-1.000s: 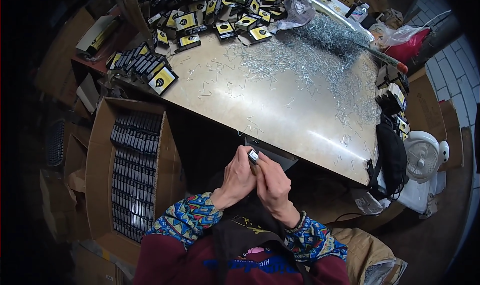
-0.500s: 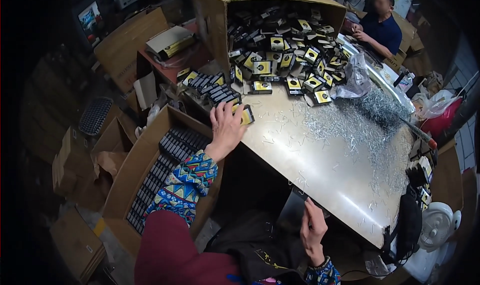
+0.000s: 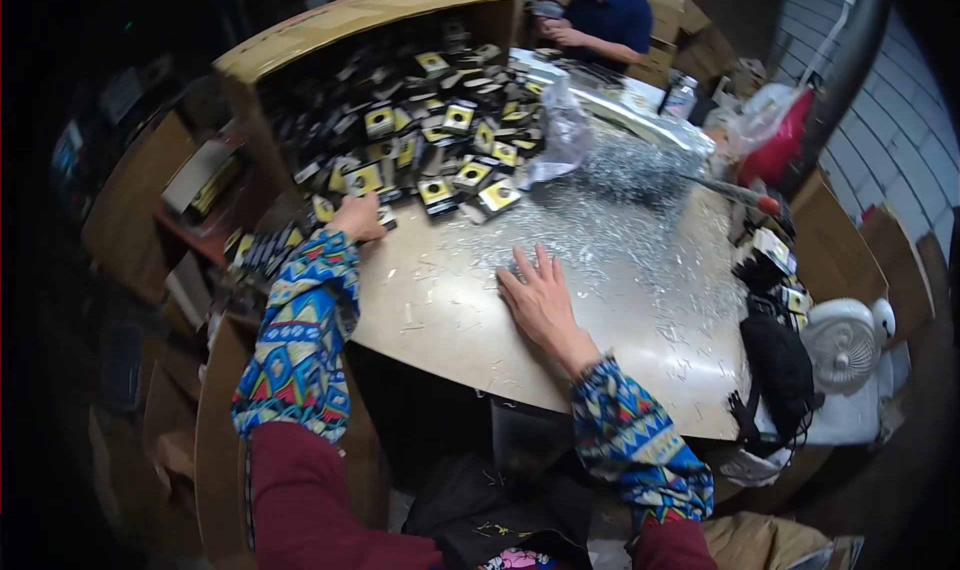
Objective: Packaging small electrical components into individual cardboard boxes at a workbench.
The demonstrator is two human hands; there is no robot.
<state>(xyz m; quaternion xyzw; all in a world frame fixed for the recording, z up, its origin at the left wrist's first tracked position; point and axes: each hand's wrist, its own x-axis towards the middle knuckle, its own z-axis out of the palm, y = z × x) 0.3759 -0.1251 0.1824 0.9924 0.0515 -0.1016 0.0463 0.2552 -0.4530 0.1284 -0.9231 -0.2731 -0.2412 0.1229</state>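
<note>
My left hand [image 3: 358, 218] is at the near left edge of a heap of small black-and-yellow cardboard boxes [image 3: 459, 117]. Its fingers are curled round one small box [image 3: 388, 219], mostly hidden by the hand. My right hand [image 3: 543, 308] is over the table's near part, open with fingers spread and nothing held. Just beyond it lie many thin, bent metal wire pieces [image 3: 600, 232], thickest toward the far right. The heap spills from a large carton [image 3: 350, 20] lying on its side on the pale tabletop [image 3: 450, 315].
A row of small boxes [image 3: 262, 250] stands at the table's left edge, above an open carton [image 3: 222, 450]. To the right are a red-ended rod [image 3: 768, 206], a black bag [image 3: 778, 360] and a white fan [image 3: 840, 345]. Across the table sits another person [image 3: 610, 20].
My view has turned right. My left hand has gone from the row of boxes to the heap's edge. My right hand has risen from below the table edge to over the tabletop.
</note>
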